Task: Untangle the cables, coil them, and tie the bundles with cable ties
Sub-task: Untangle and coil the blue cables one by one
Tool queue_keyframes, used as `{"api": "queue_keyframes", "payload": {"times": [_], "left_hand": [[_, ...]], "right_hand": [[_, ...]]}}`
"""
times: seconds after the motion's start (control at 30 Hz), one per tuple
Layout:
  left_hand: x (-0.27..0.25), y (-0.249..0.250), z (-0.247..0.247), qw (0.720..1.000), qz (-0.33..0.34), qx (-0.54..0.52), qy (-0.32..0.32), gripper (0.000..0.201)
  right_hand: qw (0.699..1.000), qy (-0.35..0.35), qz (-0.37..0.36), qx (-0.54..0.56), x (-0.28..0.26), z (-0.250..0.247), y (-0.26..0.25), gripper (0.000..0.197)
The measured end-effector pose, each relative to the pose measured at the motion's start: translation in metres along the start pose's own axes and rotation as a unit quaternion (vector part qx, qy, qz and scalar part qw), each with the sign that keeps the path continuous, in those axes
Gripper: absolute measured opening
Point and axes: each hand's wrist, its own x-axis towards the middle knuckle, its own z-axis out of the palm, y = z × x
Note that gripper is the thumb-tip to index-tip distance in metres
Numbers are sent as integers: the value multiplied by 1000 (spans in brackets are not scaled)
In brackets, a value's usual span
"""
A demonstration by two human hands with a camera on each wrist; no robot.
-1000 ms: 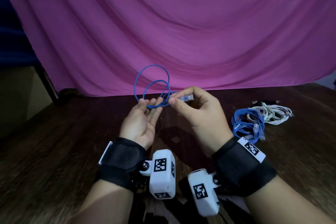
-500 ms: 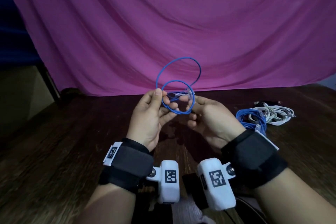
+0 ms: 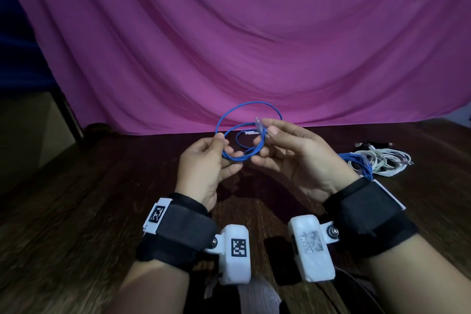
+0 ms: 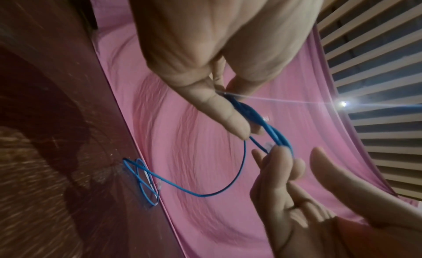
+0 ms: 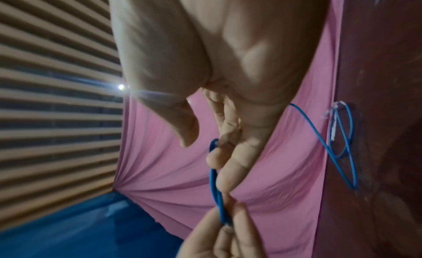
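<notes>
A thin blue cable [image 3: 248,106] is wound into a few loose loops held above the dark wooden table [image 3: 102,199]. My left hand [image 3: 224,148] pinches the left side of the coil between thumb and fingers. My right hand [image 3: 265,144] holds the right side, its thumb by the clear plug [image 3: 260,126]. In the left wrist view the left hand [image 4: 239,128] pinches the cable [image 4: 237,171]. In the right wrist view the right hand [image 5: 223,162] grips the strands [image 5: 215,186].
A second blue cable [image 4: 141,182] with a white strip lies on the table by the pink backdrop [image 3: 229,46], beyond the hands. At the right lie a coiled blue bundle [image 3: 356,163] and a pile of white cables [image 3: 382,160].
The coil has gained a loop and widened. My right hand has shifted from pinching the plug near the left fingers to holding the coil's right side, and the hands have moved apart.
</notes>
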Motion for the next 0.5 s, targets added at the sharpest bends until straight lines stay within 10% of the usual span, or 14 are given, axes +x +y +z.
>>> {"api": "queue_keyframes", "payload": {"times": [0.3, 0.43, 0.5], "left_hand": [[-5, 13, 2, 964, -132, -178, -145, 34], [-8, 14, 0, 987, -69, -23, -145, 30], [-10, 14, -1, 981, -58, 44, -180, 30]], "right_hand": [[954, 83, -90, -275, 4, -7, 17, 5], [787, 178, -263, -528, 9, -22, 5, 17], [782, 112, -236, -566, 8, -27, 2, 37]]}}
